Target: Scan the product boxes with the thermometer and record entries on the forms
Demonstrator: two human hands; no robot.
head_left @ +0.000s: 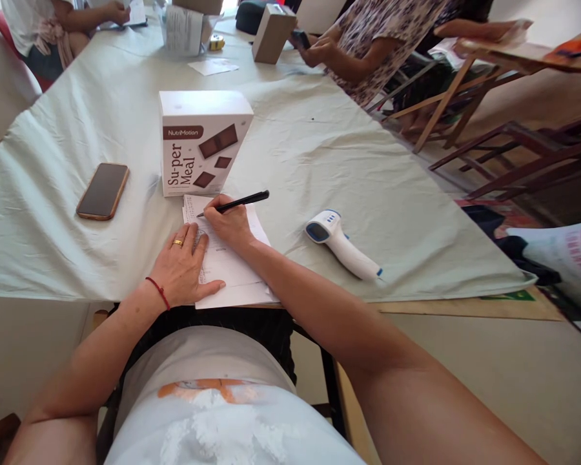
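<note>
Between the fingers of my right hand is a black pen, its tip against the upper left of the paper sheets. Small handwriting runs down the left side of the top sheet. My left hand lies flat with fingers spread, its fingertips and thumb on the paper's left edge. Just beyond the sheets stands a white and brown Su-per Meal box. To the right, a white and blue infrared thermometer rests on the cloth. A smartphone in a brown case lies to the left, face up.
A pale cloth covers the table. Toward the far end are a plastic container, a yellow tape measure, a loose paper and a brown box. Two people sit there; one holds a dark phone. Wooden chairs stand at right.
</note>
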